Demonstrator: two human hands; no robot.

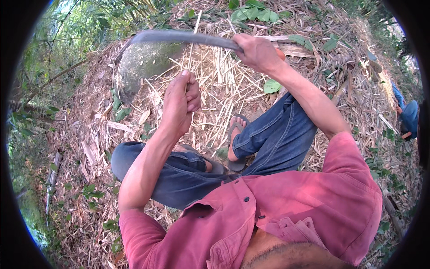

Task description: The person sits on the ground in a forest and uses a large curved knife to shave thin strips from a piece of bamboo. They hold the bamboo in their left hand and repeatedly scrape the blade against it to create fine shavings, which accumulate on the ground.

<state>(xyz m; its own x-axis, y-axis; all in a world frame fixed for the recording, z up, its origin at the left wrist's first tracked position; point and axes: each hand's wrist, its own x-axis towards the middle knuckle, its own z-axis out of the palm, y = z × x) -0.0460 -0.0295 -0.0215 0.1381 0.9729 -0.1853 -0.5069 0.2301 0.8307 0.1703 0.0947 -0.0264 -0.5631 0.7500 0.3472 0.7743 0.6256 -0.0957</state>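
In front of me, my left hand (181,101) is closed around a thin pale strip (197,22), probably split bamboo, which stands up above the fist. My right hand (259,53) grips a long machete (183,38) with a curved, hooked end. Its blade, blurred by motion, points left and crosses the strip above my left hand; whether they touch I cannot tell. An orange bit of the handle shows behind my right hand. Under the blade sits a large greyish-green rock (145,65). Beside it lies a heap of pale slivers (224,74).
My sandalled foot (236,136) rests by the slivers, with my bent knees close behind the hands. Dry leaves and husks (89,130) cover the ground. Green leaves (255,12) lie at the far side. Part of another person in blue (409,117) shows at the right rim.
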